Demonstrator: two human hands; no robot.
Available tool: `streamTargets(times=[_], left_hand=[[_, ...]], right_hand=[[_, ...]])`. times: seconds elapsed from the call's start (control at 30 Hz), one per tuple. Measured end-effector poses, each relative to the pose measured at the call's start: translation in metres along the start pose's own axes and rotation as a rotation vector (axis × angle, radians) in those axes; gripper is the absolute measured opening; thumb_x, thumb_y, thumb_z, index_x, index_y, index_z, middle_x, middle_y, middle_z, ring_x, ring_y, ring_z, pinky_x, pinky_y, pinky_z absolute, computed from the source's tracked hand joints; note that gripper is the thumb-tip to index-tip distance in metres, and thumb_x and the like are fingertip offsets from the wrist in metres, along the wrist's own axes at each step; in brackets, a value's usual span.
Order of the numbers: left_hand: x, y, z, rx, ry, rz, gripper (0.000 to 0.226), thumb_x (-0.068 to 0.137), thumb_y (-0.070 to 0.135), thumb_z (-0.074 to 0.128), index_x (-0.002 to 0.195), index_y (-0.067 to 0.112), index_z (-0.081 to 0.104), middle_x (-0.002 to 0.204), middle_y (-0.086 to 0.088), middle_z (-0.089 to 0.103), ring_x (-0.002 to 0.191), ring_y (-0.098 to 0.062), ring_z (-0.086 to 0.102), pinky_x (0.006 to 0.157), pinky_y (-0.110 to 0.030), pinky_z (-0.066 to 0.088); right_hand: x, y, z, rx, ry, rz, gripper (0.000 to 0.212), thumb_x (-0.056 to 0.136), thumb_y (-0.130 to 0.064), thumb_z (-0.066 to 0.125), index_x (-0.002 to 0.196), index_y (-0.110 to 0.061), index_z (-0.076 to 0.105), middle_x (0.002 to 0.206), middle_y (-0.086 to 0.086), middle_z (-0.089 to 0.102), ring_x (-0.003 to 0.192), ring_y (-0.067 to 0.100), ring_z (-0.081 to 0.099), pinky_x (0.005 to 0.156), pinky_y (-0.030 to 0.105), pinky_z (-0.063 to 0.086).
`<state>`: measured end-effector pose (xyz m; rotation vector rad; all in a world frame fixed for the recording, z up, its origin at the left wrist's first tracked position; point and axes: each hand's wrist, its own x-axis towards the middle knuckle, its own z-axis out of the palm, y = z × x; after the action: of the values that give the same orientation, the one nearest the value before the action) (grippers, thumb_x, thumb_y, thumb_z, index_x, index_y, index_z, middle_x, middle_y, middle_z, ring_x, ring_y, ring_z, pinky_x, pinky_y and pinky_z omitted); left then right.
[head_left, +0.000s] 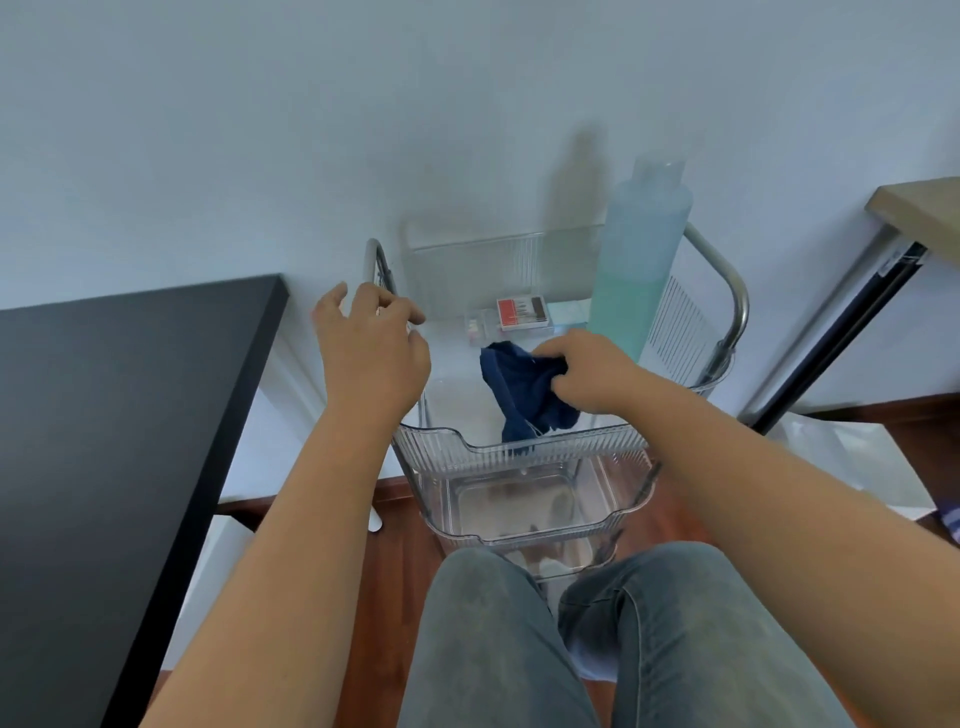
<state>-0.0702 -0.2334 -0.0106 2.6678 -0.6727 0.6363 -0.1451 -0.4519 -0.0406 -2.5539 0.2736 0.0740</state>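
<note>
My right hand (587, 371), arm outstretched, pinches one blue cloth (522, 389) bunched over the cart's top tray (441, 441); my left hand (371, 353) hovers loosely spread beside the rail (371, 260) (one bottle (639, 260), one red box (521, 313) behind).

Cart (740, 301) against wall (311, 130), between table (104, 441) on left and desk (919, 208) on right. In its top tray (519, 447): bottle (634, 270) back right, box (521, 313) back centre, cloth (519, 384) before the box. Right hand (592, 371) on cloth, gripping it; left hand (371, 353) over tray's left rim. Lower trays (519, 525) beneath.
</note>
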Motion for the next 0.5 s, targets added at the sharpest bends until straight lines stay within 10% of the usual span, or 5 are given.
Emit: streamTargets(times=[0.07,0.23,0.33,0.4,0.5], left_hand=[[-0.007,0.011,-0.004,0.133,-0.096,-0.011,0.031,0.098,0.04,0.046,0.107,0.026,0.072,0.129,-0.001,0.057,0.145,-0.037,0.02,0.114,-0.062,-0.004],[-0.019,0.042,-0.002,0.035,-0.303,0.019,0.067,0.095,0.065,0.013,0.124,0.031,0.063,0.134,0.001,0.058,0.15,-0.026,0.013,0.105,-0.052,-0.029],[-0.017,0.053,-0.009,-0.314,-0.336,-0.061,0.051,0.097,0.062,0.031,0.099,0.024,0.066,0.094,0.005,0.07,0.109,-0.02,0.062,0.118,-0.055,0.014],[-0.012,0.057,-0.015,-0.605,-0.289,-0.144,0.032,0.096,0.048,0.05,0.088,0.021,0.064,0.076,0.006,0.067,0.076,-0.011,0.064,0.081,-0.038,0.053],[-0.004,0.06,-0.025,-0.725,-0.22,-0.141,0.016,0.096,0.035,0.055,0.082,0.029,0.059,0.073,0.009,0.062,0.065,-0.003,0.055,0.059,-0.023,0.043]], right_hand=[[-0.007,-0.002,-0.001,0.193,0.154,-0.001,0.048,0.077,0.002,0.047,0.107,-0.027,0.07,0.088,-0.002,0.064,0.078,0.019,0.057,0.055,0.017,0.037],[-0.024,-0.021,0.004,0.693,0.284,0.003,0.036,0.081,-0.007,0.054,0.099,-0.035,0.069,0.082,-0.007,0.069,0.07,0.016,0.061,0.059,0.029,0.052],[-0.033,-0.031,0.006,0.895,0.312,-0.028,0.036,0.084,-0.008,0.058,0.096,-0.041,0.067,0.09,-0.005,0.071,0.08,0.022,0.069,0.066,0.037,0.061],[-0.037,-0.033,0.008,0.936,0.313,-0.059,0.039,0.085,-0.01,0.061,0.104,-0.044,0.063,0.098,-0.008,0.068,0.091,0.019,0.069,0.074,0.037,0.061],[-0.045,-0.035,0.007,0.931,0.272,-0.08,0.052,0.081,-0.017,0.067,0.121,-0.045,0.05,0.113,-0.01,0.06,0.105,0.01,0.06,0.07,0.019,0.056]])
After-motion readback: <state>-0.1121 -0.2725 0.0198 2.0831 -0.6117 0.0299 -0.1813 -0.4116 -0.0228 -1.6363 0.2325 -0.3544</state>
